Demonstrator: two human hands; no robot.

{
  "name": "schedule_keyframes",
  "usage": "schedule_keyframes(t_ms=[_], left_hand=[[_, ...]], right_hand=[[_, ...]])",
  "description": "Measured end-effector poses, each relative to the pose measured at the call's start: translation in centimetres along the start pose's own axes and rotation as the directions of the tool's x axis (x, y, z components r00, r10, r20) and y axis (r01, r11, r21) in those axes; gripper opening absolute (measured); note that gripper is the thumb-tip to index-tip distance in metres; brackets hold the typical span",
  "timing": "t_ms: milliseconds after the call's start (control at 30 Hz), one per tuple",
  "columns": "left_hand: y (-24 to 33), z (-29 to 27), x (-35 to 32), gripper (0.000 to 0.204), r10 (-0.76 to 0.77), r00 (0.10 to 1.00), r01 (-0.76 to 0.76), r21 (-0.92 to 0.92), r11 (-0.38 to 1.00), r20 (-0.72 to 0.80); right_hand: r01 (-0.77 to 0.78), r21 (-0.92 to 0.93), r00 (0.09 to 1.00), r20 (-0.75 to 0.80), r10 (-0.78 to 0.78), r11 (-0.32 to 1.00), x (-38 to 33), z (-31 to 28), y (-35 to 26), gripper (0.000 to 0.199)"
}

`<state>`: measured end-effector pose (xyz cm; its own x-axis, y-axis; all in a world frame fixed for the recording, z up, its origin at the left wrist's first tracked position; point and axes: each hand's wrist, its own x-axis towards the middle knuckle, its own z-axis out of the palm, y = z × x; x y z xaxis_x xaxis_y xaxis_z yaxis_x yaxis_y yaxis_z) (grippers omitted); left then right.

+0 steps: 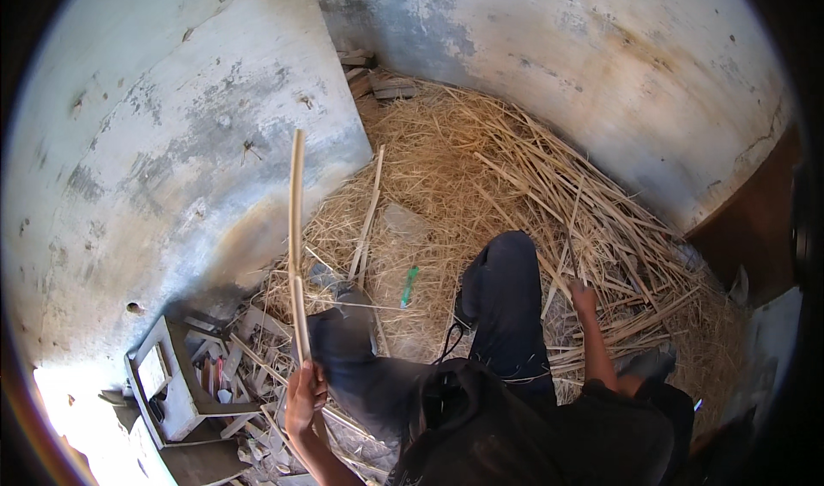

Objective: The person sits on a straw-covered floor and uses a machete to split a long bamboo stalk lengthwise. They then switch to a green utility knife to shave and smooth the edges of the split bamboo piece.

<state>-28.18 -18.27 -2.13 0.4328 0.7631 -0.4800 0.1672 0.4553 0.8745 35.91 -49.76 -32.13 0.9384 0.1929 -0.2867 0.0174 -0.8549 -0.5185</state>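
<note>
My left hand [305, 396], at the lower left, is closed round the lower end of a long split bamboo strip [296, 228]. The strip stands nearly upright in front of the wall, pale along its length, with a joint partway up. My right hand [584, 300] is out to the right, beyond my bent knee, with its fingers wrapped round a thin, dark, blade-like tool [572, 250]. This tool points away from me over the heap of strips, and its handle is mostly hidden in the hand. The two hands are well apart.
Loose bamboo strips [558, 173] lie piled along the far right wall. Straw-like shavings [429, 155] cover the floor. A green object [409, 287] lies between my legs. A white wooden box frame [184, 391] and wood scraps are at lower left. Walls enclose the corner.
</note>
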Motion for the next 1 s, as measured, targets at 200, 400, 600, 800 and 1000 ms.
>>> schedule_keyframes(t_ms=[200,400,600,800,1000], left_hand=[[1.1,1.4,1.5,0.046,0.057,0.995,-0.071,0.188,0.980,0.080],[-2.3,0.5,2.4,0.048,0.053,0.995,-0.061,0.094,0.994,0.089],[0.5,1.3,1.0,0.049,0.074,0.995,-0.086,0.181,0.980,0.069],[-0.2,1.0,1.3,0.048,0.081,0.992,-0.093,0.136,0.986,0.093],[-0.3,1.1,0.9,0.049,0.083,0.994,-0.094,0.153,0.984,0.078]], right_hand=[[-0.204,-0.098,0.944,-0.282,0.169,0.974,-4.3,2.8,14.2,0.044],[-0.220,-0.591,0.945,-0.327,0.019,0.776,-0.7,0.3,25.6,0.053],[-0.528,0.395,0.787,-0.106,0.608,0.752,-8.7,2.8,23.1,0.052],[-0.568,0.226,0.790,-0.121,0.601,0.792,-9.1,2.0,22.5,0.054],[-0.594,0.112,0.791,-0.100,0.604,0.797,-9.1,2.2,22.7,0.055]])
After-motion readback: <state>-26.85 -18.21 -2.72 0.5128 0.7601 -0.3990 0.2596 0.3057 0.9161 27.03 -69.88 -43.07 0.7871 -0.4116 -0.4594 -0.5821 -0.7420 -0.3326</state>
